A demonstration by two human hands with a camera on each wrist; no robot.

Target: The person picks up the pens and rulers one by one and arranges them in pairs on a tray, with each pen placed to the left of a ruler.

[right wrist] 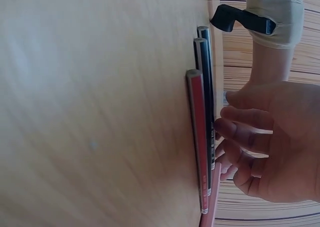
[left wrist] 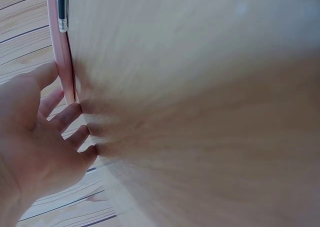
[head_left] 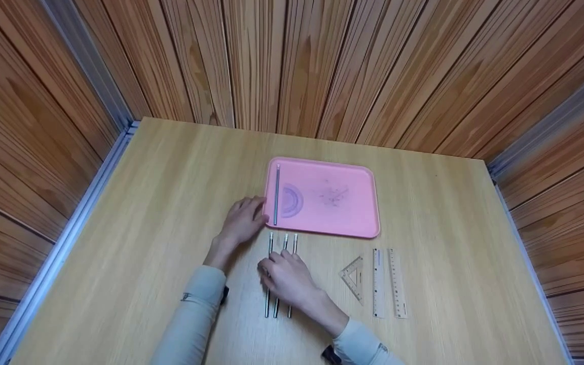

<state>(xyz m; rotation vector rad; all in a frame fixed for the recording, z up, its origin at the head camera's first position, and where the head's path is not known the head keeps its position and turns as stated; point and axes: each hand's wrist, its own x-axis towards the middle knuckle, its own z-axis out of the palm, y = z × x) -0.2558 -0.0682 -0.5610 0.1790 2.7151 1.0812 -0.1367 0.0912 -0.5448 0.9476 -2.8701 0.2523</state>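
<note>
My left hand [head_left: 243, 221] rests at the left edge of a pink tray [head_left: 354, 224], thumb touching the rim and the other fingertips low at the table. On the tray lie a dark pencil [head_left: 277, 195] and a clear protractor [head_left: 298, 201]. Below the tray, three pencils lie side by side on the table, one red [right wrist: 198, 132] and two dark. My right hand [head_left: 289, 280] hovers over them with loosely bent fingers. Its fingertips are right at the leftmost pencil [head_left: 267, 305], which still lies flat with the others.
To the right of the pencils lie a clear set square [head_left: 350, 264], one clear ruler [head_left: 378, 284] and a second ruler [head_left: 397, 284]. Dark marks show on the tray's floor. Wood-panelled walls [head_left: 302, 66] enclose the table [head_left: 454, 228] at the back and sides.
</note>
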